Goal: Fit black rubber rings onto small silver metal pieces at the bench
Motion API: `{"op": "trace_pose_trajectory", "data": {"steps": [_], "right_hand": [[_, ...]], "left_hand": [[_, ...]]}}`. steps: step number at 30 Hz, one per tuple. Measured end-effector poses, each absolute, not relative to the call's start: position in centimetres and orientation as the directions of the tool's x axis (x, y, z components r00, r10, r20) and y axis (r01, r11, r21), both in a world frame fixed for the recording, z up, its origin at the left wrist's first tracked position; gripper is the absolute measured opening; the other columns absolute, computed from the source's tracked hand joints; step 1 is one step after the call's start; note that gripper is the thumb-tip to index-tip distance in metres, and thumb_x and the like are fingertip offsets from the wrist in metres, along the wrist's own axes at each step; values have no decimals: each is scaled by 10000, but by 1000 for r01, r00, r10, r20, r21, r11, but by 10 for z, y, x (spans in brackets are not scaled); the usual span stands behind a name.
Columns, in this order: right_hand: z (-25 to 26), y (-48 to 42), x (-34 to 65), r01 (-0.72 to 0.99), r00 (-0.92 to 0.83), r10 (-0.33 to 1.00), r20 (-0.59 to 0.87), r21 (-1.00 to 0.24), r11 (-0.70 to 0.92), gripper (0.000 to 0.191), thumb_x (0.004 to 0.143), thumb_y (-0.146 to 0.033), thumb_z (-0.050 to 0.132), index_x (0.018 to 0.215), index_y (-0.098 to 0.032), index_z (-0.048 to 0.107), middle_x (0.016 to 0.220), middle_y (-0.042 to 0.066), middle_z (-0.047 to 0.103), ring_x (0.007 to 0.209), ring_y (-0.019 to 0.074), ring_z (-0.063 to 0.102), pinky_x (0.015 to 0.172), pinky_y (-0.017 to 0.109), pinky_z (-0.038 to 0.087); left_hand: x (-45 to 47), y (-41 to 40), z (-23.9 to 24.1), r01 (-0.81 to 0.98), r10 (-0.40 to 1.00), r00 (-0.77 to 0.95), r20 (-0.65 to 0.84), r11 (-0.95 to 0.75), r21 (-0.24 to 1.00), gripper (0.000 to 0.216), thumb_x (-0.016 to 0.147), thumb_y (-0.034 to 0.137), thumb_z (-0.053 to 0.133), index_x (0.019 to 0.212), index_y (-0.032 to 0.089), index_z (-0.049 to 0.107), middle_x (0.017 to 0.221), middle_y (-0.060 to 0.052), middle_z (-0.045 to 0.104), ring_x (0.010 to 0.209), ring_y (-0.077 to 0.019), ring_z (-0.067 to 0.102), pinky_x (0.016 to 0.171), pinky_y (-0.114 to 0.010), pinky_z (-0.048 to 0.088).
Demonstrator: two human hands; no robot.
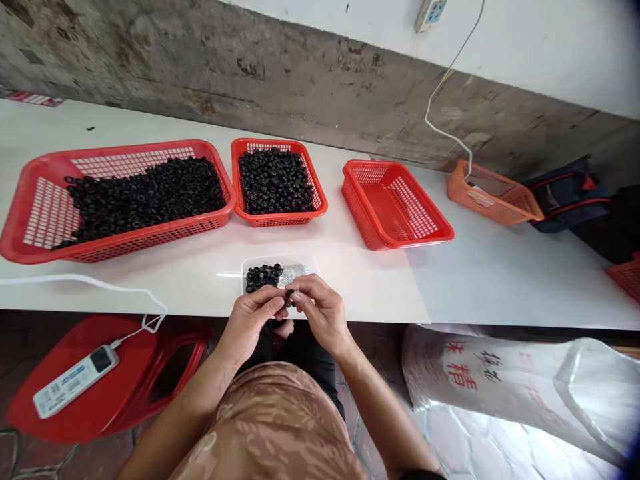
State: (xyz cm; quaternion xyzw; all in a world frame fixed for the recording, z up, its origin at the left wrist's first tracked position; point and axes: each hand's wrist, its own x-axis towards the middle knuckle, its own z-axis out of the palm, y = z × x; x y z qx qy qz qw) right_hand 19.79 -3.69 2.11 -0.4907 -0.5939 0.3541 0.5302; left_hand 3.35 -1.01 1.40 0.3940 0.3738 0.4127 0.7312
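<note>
My left hand [257, 315] and my right hand [321, 312] meet at the table's front edge, fingertips pinched together. Between them is a small black ring-shaped part [289, 295], gripped from both sides and partly covered by my fingers. Just behind my hands lies a shallow clear tray [244, 270]. Its left side holds a pile of black rings [263, 276], its right side many tiny silvery pieces [294, 272], too small to make out. My fingers hide the tray's near edge.
Large [37, 159] and smaller red baskets [320, 203] hold black rings. Farther right are an empty red basket [373, 200] and an orange basket [493, 205]. A red stool [80, 333] bears a white power strip [75, 381]; a white sack [520, 380] lies below the table.
</note>
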Motion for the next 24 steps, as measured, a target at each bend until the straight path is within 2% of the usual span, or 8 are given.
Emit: {"op": "trace_pose_trajectory", "data": {"steps": [7, 13, 17, 21, 24], "right_hand": [[21, -35, 202, 158, 12, 980, 200, -968, 195, 185, 983, -331, 576, 1066, -239, 713, 1039, 63, 637, 854, 154, 636, 708, 273, 547], [28, -34, 199, 207, -33, 975, 221, -953, 223, 165, 978, -254, 568, 1049, -229, 714, 1022, 52, 648, 848, 141, 623, 704, 260, 522], [31, -33, 198, 276, -63, 965, 254, -925, 262, 174, 980, -234, 564, 1052, -230, 723, 997, 46, 673, 911, 158, 642, 766, 273, 530], [35, -38, 198, 411, -111, 930, 351, -836, 365, 216, 1013, -231, 524, 1126, -229, 708, 1064, 68, 703, 1012, 178, 661, 884, 318, 529], [32, -43, 196, 602, -174, 878, 447, -657, 454, 274, 992, -302, 591, 1237, -196, 654, 1146, 102, 703, 1008, 196, 675, 875, 345, 513]], "left_hand": [[33, -13, 13, -313, 921, 348, -176, 292, 904, 336, 829, 287, 765, 1156, 226, 714, 966, -35, 703, 775, -134, 651, 765, -274, 543], [32, -14, 14, -285, 919, 368, -142, 257, 924, 363, 842, 286, 755, 1190, 224, 671, 974, -36, 708, 815, -142, 672, 804, -287, 560], [30, -14, 14, -270, 923, 358, -140, 246, 931, 366, 842, 269, 756, 1191, 212, 661, 959, -35, 707, 814, -137, 663, 797, -272, 549], [30, -13, 14, -316, 926, 340, -163, 276, 908, 345, 829, 253, 770, 1158, 218, 674, 918, -16, 711, 763, -110, 643, 739, -222, 528], [30, -13, 16, -363, 926, 320, -200, 314, 877, 334, 807, 244, 789, 1123, 209, 686, 887, -17, 710, 783, -115, 646, 718, -202, 520]]}}
